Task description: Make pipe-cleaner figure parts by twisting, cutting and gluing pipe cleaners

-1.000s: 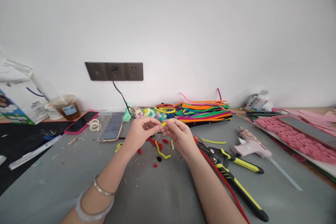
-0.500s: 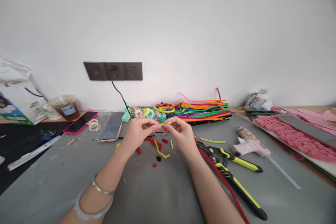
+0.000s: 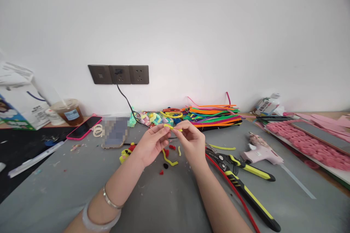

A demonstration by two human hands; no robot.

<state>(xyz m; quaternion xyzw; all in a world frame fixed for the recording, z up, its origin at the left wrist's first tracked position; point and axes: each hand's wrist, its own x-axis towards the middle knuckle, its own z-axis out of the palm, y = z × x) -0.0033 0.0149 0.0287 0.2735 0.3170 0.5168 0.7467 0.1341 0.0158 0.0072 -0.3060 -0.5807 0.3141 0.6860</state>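
Observation:
Both hands meet above the middle of the grey mat (image 3: 153, 204). My left hand (image 3: 152, 143) and my right hand (image 3: 191, 140) pinch the two ends of a short yellow pipe cleaner piece (image 3: 172, 127) between thumb and fingers. Under the hands lie cut bits: a bent yellow piece (image 3: 168, 158), red scraps (image 3: 171, 147) and a black bit (image 3: 165, 165). A small yellow and red fuzzy figure (image 3: 126, 152) rests left of my left hand.
Yellow-handled pliers (image 3: 240, 178) and a long red pipe cleaner (image 3: 232, 189) lie right of my right arm, a pink glue gun (image 3: 259, 151) beyond. A stack of coloured pipe cleaners (image 3: 210, 115) sits by the wall. Two phones (image 3: 84, 127) and a drink cup (image 3: 68, 111) are at left, pink pieces on a tray (image 3: 308, 145) at right.
Both hands shifted slightly right and the yellow piece now shows more between the fingertips. The yellow and red figure, hidden before by my left hand, has come into view.

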